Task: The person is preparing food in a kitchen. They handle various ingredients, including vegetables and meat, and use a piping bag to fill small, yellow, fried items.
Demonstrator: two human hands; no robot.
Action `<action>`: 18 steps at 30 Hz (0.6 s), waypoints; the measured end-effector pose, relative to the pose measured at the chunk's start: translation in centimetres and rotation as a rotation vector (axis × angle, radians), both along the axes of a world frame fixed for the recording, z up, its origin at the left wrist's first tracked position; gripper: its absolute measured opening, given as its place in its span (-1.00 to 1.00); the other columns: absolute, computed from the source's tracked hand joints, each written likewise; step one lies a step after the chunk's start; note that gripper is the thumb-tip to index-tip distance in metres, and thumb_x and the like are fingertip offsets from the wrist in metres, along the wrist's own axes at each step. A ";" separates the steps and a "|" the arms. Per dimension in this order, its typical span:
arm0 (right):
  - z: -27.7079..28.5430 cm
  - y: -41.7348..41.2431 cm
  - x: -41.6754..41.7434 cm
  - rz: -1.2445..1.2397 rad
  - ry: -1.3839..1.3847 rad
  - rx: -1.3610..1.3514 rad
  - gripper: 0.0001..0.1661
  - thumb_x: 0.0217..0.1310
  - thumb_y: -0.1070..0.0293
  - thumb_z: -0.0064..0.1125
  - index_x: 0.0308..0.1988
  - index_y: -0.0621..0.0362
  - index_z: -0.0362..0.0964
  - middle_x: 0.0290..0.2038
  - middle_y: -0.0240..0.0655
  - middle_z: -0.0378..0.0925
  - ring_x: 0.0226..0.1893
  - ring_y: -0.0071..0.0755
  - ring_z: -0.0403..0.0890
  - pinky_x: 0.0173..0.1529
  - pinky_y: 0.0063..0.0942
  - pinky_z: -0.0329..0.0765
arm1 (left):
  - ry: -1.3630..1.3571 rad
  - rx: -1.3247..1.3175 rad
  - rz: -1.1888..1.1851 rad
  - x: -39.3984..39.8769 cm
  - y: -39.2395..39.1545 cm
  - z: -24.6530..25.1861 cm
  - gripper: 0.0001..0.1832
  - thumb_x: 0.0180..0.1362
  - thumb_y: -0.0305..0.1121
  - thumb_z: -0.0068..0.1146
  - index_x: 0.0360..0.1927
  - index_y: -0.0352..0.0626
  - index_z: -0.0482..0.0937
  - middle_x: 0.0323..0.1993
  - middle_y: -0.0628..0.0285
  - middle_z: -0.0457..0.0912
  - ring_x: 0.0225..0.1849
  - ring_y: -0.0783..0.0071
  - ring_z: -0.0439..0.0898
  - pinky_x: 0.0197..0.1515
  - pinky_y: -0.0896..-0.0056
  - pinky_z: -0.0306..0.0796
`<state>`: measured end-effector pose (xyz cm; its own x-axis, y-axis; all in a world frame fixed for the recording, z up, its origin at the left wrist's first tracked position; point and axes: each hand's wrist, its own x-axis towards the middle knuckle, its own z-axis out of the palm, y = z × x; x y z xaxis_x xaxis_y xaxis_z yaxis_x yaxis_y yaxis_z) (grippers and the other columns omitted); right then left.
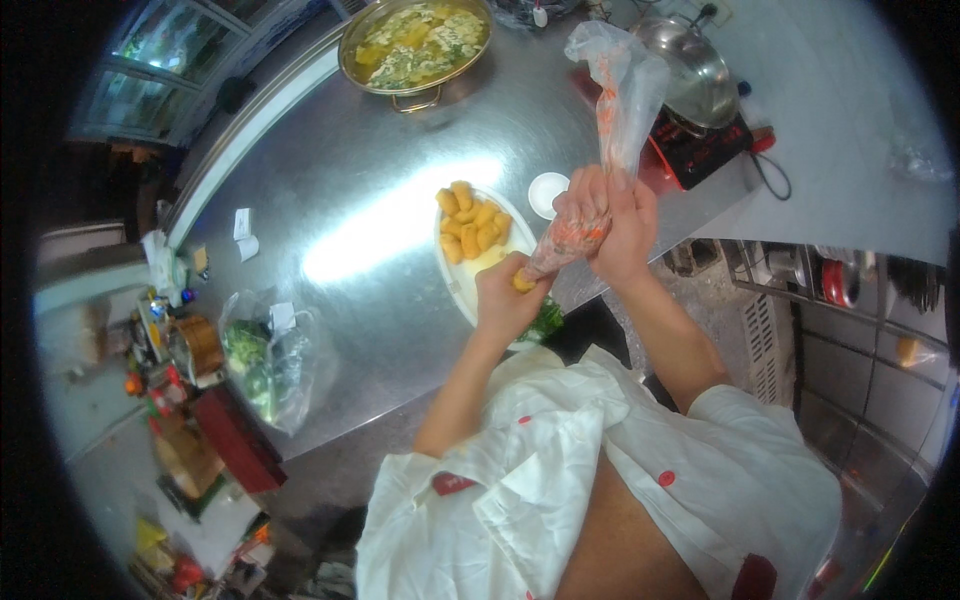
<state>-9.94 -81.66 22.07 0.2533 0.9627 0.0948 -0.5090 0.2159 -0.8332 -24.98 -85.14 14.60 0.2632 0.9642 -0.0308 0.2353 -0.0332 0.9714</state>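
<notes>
My right hand (616, 221) squeezes a clear plastic piping bag (566, 240) filled with a pinkish, orange-flecked mixture. The bag's loose end rises above my fist, smeared orange inside. At its lower tip, my left hand (510, 296) holds a golden-yellow fried piece (524, 281) against the bag. Both hands are over a white oval plate (448, 274). Several golden fried pieces (470, 231) are heaped at the plate's far end. Green leaves (546, 322) lie at its near end, partly hidden by my left hand.
A small white dish (549, 195) sits beside the plate on the steel table (375, 315). Farther back are a wide pan of food (420, 45) and a steel pot (694, 75) on an induction cooker (697, 150). A plastic bag of green vegetables (262, 360) lies at left.
</notes>
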 end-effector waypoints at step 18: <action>0.1 -0.9 -0.4 -0.084 -0.198 0.062 -0.52 0.48 0.19 -0.18 -0.55 0.18 0.17 -0.60 -0.39 0.26 -0.56 -0.53 0.29 -0.37 -0.47 0.38 | 0.033 0.066 0.016 0.4 -1.0 -0.8 -0.80 -0.10 -0.42 0.36 -0.50 -0.25 0.54 -0.63 0.02 0.54 -0.56 0.08 0.56 -0.47 0.29 0.40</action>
<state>-10.37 -82.60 22.15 0.3030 0.9297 0.2092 -0.3147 0.3048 -0.8989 -24.54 -86.11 13.84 0.2478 0.9685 0.0244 0.2677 -0.0927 0.9590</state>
